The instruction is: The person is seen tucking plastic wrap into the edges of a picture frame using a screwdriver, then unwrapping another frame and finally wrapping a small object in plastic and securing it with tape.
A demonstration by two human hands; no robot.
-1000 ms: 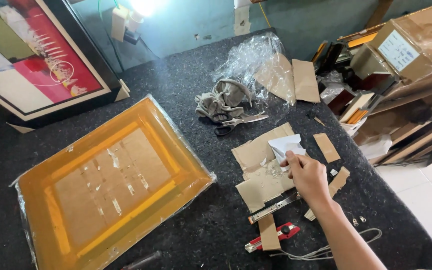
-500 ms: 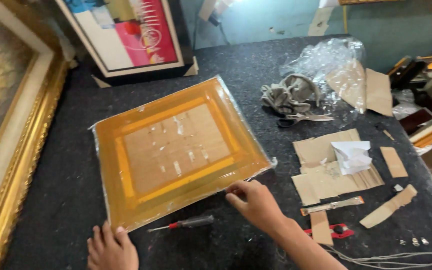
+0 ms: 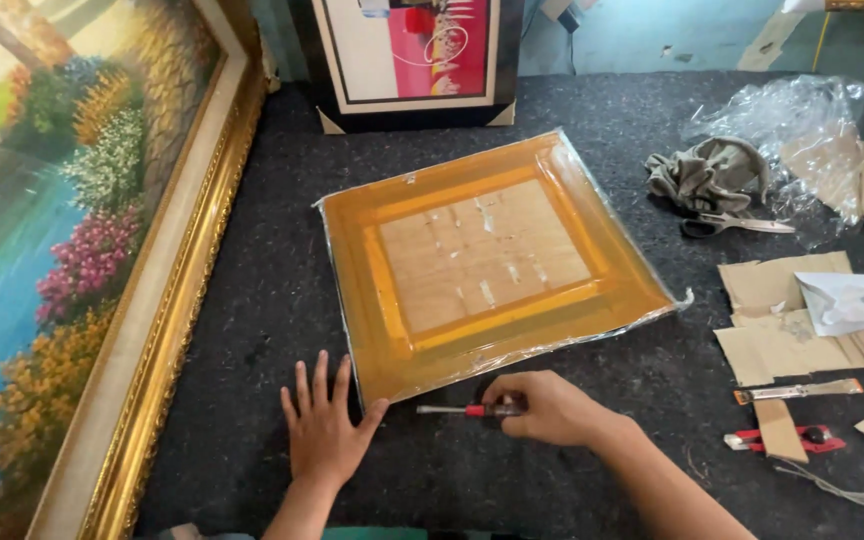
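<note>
- The right hand (image 3: 550, 408) lay on the dark felt-covered tabletop (image 3: 252, 300), its grip closed around the handle of a small screwdriver with a red-and-black handle and silver shaft (image 3: 462, 410), which lay flat, shaft pointing left, just beside the near edge of the frame.
- The left hand (image 3: 324, 428) rested palm down on the tabletop, fingers spread and holding nothing, its thumb touching the near left corner of the frame.
- The square orange-yellow picture frame wrapped in clear plastic, with a cardboard backing (image 3: 487, 258), lay flat in the middle of the tabletop.
- A large gold-framed landscape painting (image 3: 72, 250) stood along the left.
- Brown cardboard scraps (image 3: 782, 340), scissors (image 3: 732, 225) and a crumpled grey cloth (image 3: 702, 170) lay to the right, well apart from both hands.
</note>
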